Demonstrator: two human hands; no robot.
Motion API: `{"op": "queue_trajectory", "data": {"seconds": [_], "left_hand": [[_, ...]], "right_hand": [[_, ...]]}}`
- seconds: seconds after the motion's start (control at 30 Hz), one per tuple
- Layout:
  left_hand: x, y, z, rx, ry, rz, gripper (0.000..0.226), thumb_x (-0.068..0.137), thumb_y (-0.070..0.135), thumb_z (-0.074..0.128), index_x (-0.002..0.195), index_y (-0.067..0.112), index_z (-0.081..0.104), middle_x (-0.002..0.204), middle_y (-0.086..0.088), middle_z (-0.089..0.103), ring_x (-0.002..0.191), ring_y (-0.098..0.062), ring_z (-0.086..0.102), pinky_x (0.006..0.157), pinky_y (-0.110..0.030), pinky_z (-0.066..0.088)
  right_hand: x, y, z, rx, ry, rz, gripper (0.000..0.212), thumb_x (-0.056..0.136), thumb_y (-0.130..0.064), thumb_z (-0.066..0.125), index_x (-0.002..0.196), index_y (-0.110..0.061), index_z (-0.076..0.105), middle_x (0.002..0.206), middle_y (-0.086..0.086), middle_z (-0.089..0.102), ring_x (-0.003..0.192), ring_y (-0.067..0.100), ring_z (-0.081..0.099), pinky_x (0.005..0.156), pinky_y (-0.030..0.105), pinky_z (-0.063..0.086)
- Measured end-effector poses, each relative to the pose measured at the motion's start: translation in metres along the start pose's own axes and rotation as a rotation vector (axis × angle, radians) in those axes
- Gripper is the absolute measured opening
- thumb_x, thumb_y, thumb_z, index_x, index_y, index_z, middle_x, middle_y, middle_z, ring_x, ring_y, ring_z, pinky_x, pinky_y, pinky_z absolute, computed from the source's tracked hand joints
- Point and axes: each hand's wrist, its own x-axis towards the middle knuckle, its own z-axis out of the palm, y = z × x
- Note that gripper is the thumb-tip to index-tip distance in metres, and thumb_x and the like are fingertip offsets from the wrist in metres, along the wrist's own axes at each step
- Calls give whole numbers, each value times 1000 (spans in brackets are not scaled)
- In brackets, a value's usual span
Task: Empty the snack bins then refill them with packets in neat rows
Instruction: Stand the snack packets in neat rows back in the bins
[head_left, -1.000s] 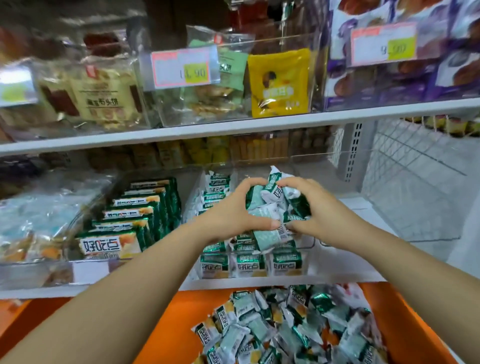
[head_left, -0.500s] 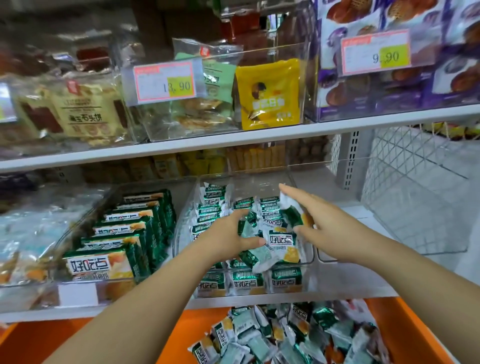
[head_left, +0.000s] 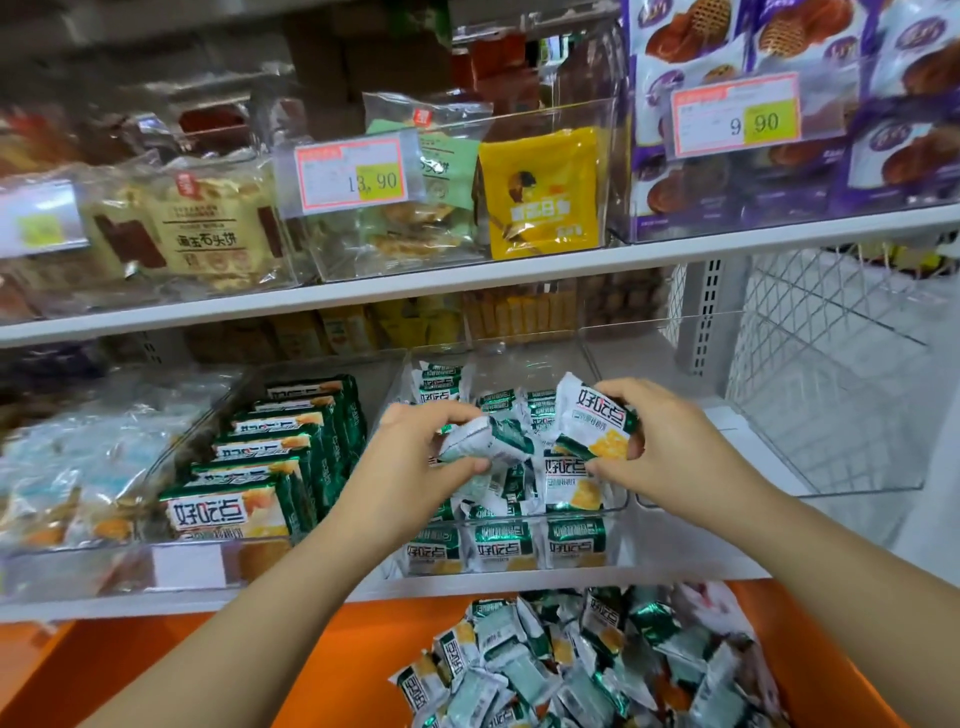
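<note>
- Toward the shelf's left end, boxes stand in tidy rows, a pattern for the refill.
- Above the shelf's front edge, the left hand clamps a packet over the middle bin, probably to seat it.
- The right hand pinches a second packet, label facing out.
- Below the shelf, loose packets wait in the orange crate.

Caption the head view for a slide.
Left hand and right hand each hold green-and-white snack packets over a clear plastic shelf bin.
</note>
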Motion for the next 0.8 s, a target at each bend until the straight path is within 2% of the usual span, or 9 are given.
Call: {"op": "queue_trajectory", "data": {"seconds": [0.13, 0.23, 0.33, 0.4, 0.5, 0.6, 0.67, 0.73, 0.8], "left_hand": [[-14, -11, -9, -153, 132, -32, 30, 83, 30, 70, 100, 45, 52, 88, 23, 56, 68, 5, 50, 61, -11, 36], [-16, -19, -13, -258, 169, -82, 27, 86, 24, 68, 111, 31, 59, 90, 10, 67, 53, -4, 55, 53, -18, 44], [-18, -20, -12, -529, 111, -158, 28, 88, 6, 64, 113, 14, 59, 99, -7, 68, 73, -14, 71, 67, -20, 55], [-22, -22, -9, -649, 33, -179, 27, 86, 2, 64, 109, 15, 60, 104, -12, 68, 82, -19, 72, 75, -26, 58], [-26, -26, -5, -652, -51, -199, 29, 80, 27, 72, 107, 19, 65, 119, 6, 62, 89, -13, 71, 77, -24, 56], [-26, -25, -1, -760, -48, -216, 34, 82, 51, 65, 89, 18, 72, 111, 14, 64, 104, -7, 62, 79, -31, 57], [-26, -23, 1, -698, -8, -211, 23, 89, 41, 62, 80, 21, 71, 102, 16, 66, 96, -8, 62, 80, -33, 55], [-26, -24, 4, -544, 30, -166, 5, 89, 22, 63, 88, 25, 66, 97, 9, 65, 73, -13, 56, 75, -31, 50], [-26, -25, 8, -453, 12, -127, 22, 90, 15, 64, 97, 36, 59, 101, 7, 60, 69, -13, 50, 77, -34, 48]], "right_hand": [[-4, -4, 6, 116, 34, -22, 55, 76, -19, 77, 119, -34, 47, 107, -9, 56, 69, -3, 49, 57, 14, 34], [-6, -9, 9, 198, 23, -28, 56, 77, -16, 77, 116, -39, 43, 106, -10, 57, 68, -1, 53, 58, 12, 40], [-6, -12, 10, 286, -4, -32, 59, 76, -12, 77, 115, -43, 44, 110, -5, 58, 85, 9, 60, 67, 18, 49], [-5, -13, 11, 298, -13, -37, 60, 75, -14, 78, 115, -45, 44, 112, -4, 58, 93, 11, 60, 74, 24, 49], [-6, -18, 11, 306, -39, -22, 60, 75, -17, 79, 115, -45, 44, 113, -4, 57, 93, 11, 61, 76, 28, 53], [-10, -22, 7, 396, -99, 17, 52, 77, -24, 77, 116, -42, 48, 110, -6, 61, 86, 9, 66, 66, 22, 54], [-11, -25, 5, 581, -141, 79, 39, 80, -31, 71, 113, -41, 52, 103, -8, 66, 81, 6, 68, 64, 21, 55], [-9, -26, 5, 773, -164, 150, 27, 87, -35, 59, 114, -35, 58, 91, -10, 66, 74, 1, 66, 62, 20, 54], [-8, -25, 5, 838, -146, 179, 20, 95, -23, 51, 110, -32, 61, 79, -11, 64, 65, -2, 62, 58, 16, 50]]}}
